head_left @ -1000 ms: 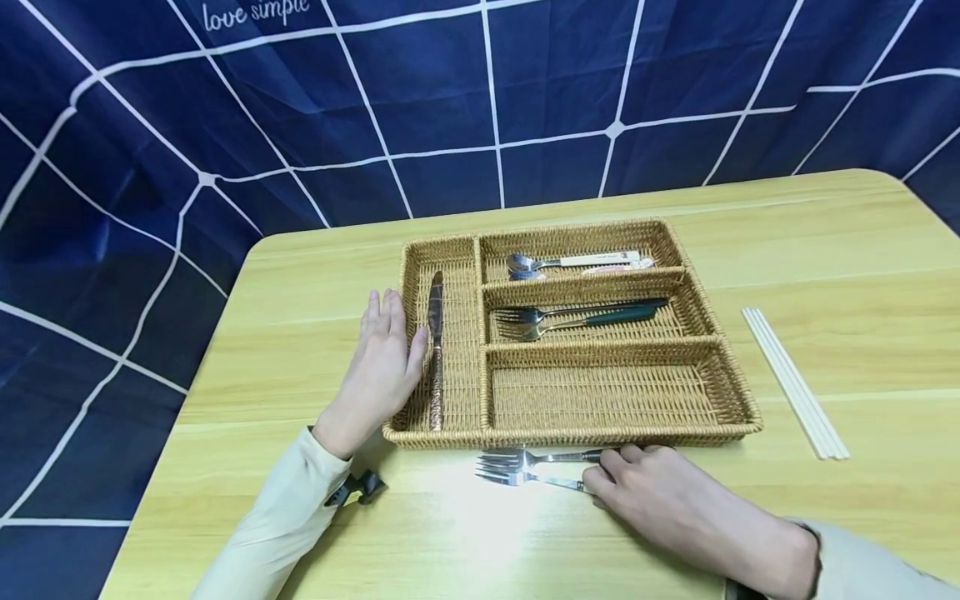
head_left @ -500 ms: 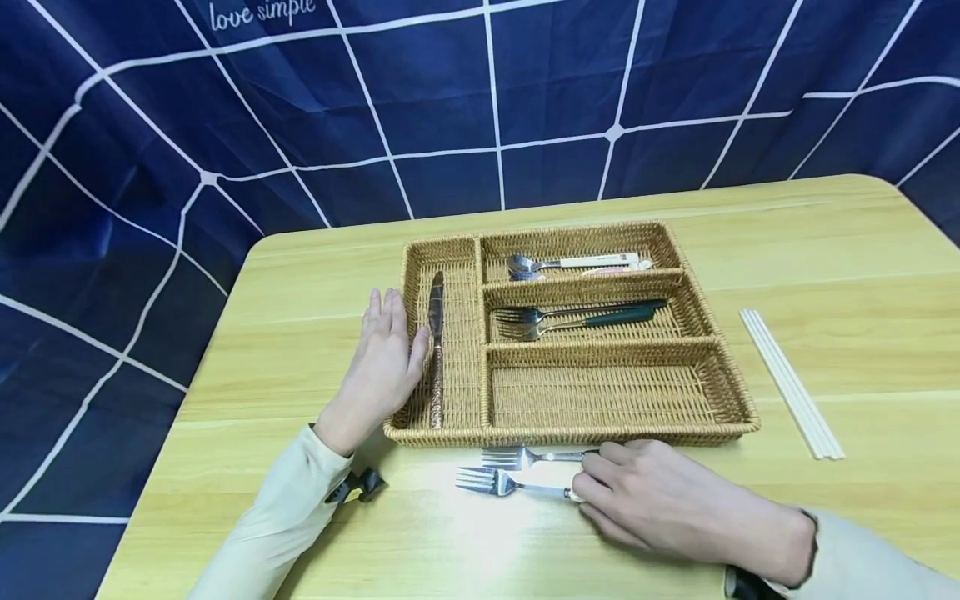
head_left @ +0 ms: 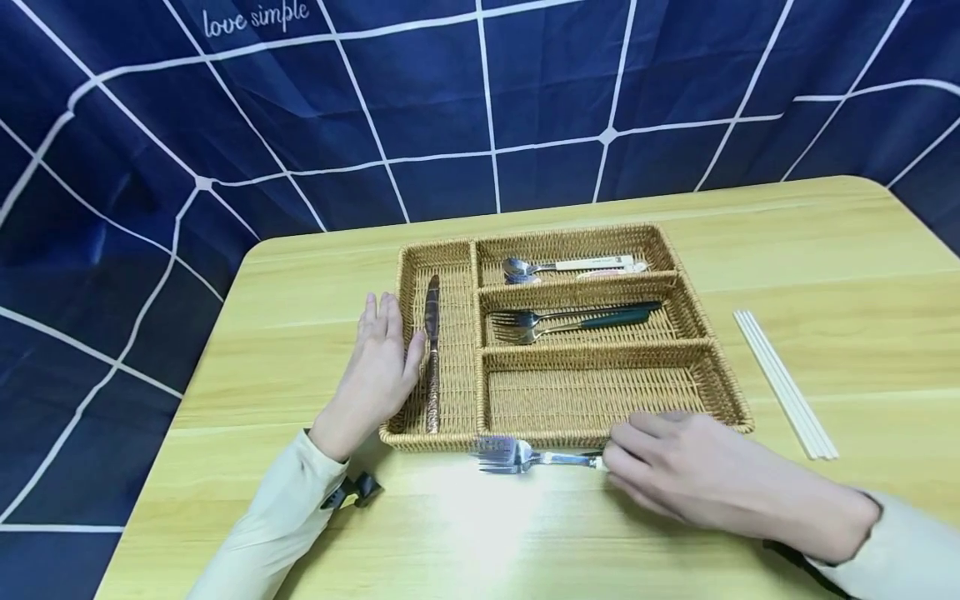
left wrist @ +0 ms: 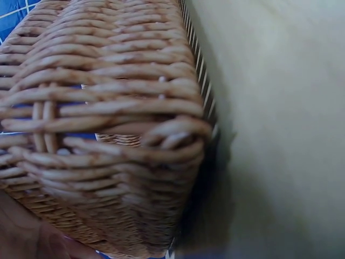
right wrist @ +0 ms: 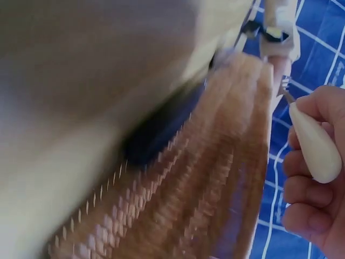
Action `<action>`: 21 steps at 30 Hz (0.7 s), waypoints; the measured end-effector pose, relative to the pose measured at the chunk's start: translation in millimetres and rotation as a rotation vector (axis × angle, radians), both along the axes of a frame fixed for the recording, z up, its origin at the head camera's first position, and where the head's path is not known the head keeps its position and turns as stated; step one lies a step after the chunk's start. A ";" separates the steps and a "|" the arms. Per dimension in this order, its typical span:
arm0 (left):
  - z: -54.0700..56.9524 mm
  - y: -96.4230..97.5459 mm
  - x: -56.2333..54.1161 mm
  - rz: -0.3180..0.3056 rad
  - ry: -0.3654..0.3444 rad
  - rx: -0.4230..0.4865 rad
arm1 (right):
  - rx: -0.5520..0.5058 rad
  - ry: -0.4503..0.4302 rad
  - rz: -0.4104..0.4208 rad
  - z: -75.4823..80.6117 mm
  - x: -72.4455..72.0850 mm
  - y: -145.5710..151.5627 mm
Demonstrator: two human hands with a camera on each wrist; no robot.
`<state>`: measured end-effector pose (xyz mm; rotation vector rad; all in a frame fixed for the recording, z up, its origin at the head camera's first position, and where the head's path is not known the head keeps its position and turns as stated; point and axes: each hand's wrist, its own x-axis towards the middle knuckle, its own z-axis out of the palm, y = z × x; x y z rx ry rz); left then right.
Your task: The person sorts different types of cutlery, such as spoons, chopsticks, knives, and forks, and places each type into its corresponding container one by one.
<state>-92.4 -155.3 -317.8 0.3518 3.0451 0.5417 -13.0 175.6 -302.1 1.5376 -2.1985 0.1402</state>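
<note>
I judge the step in hand to be sorting forks into the wicker tray, which sits midway along the tabletop, nearer the far edge. The right hand pinches a cream-handled fork by its handle just off the tray's near edge, tines toward the tabletop's left edge. What looks like a dark-handled fork lies partly hidden there; I can't tell whether the two touch. The left hand holds nothing, its straight fingers resting along the tray's left wall, I think to steady it. Two forks lie in the middle right-hand compartment. To my mind, the next move calls for raising the pinched fork over the near rim, past the front compartment, and laying it beside them without snagging the wicker.
</note>
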 end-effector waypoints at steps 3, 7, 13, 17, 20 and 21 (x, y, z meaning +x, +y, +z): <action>0.5 0.6 0.1 -0.010 0.009 -0.014 | 0.002 0.004 0.002 4.7 -6.7 6.3; 0.4 0.7 0.6 -0.013 0.021 -0.026 | 0.016 0.016 0.005 6.4 -14.6 11.1; -1.3 -0.7 0.3 -0.010 0.017 -0.026 | 0.039 0.026 0.002 5.6 -23.1 14.3; -1.5 -0.8 -0.1 -0.014 0.017 -0.023 | 0.030 0.023 -0.001 4.7 -27.2 16.2; -1.4 -0.6 -0.4 -0.017 0.015 -0.019 | 0.020 0.017 -0.003 4.3 -30.2 17.8; -1.3 -0.5 -0.4 -0.017 0.014 -0.017 | 0.017 0.015 -0.005 4.2 -31.5 18.3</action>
